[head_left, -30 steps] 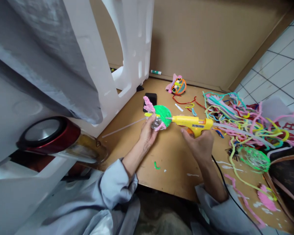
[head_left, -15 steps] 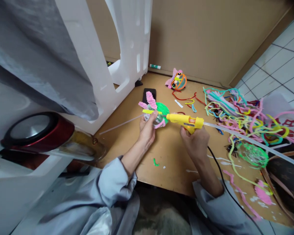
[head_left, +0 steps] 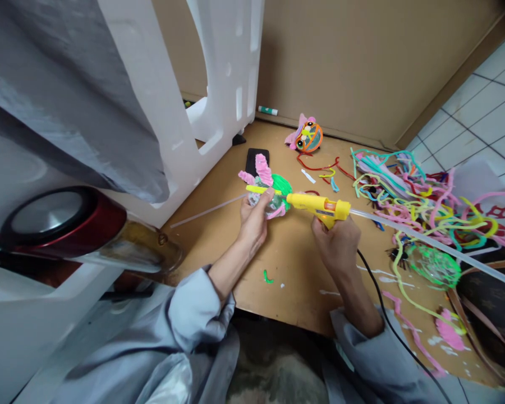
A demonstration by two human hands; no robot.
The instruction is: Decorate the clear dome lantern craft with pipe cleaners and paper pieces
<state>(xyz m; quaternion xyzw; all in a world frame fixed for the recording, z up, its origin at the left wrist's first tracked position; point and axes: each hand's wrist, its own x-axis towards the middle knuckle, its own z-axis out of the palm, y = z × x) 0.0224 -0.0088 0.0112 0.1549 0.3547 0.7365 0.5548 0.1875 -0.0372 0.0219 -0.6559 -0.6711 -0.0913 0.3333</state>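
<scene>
A clear plastic piece wound with green and pink pipe cleaners (head_left: 281, 185) is held in my left hand (head_left: 255, 219), my thumb pressing a yellow pipe cleaner (head_left: 256, 189) against it. Pink fuzzy ear-like loops (head_left: 263, 169) stand up from its top. My right hand (head_left: 336, 244) is closed around the handle of a yellow hot glue gun (head_left: 317, 206). Its nozzle points left, close to the craft piece; whether they touch I cannot tell. A long clear glue stick (head_left: 429, 242) sticks out of the gun's back.
Tangled pipe cleaners (head_left: 416, 196) and a green-wound clear craft piece (head_left: 435, 266) lie right, beside a brown bag (head_left: 488, 303). Behind are a black phone (head_left: 257, 161) and an orange-trimmed craft face (head_left: 309, 136). A kettle (head_left: 67, 224) stands left. The gun's black cord (head_left: 381, 303) runs down right.
The glue gun's nozzle has drawn slightly away from the yellow pipe cleaner. Both hands keep their grips and have hardly moved; the view has shifted a little.
</scene>
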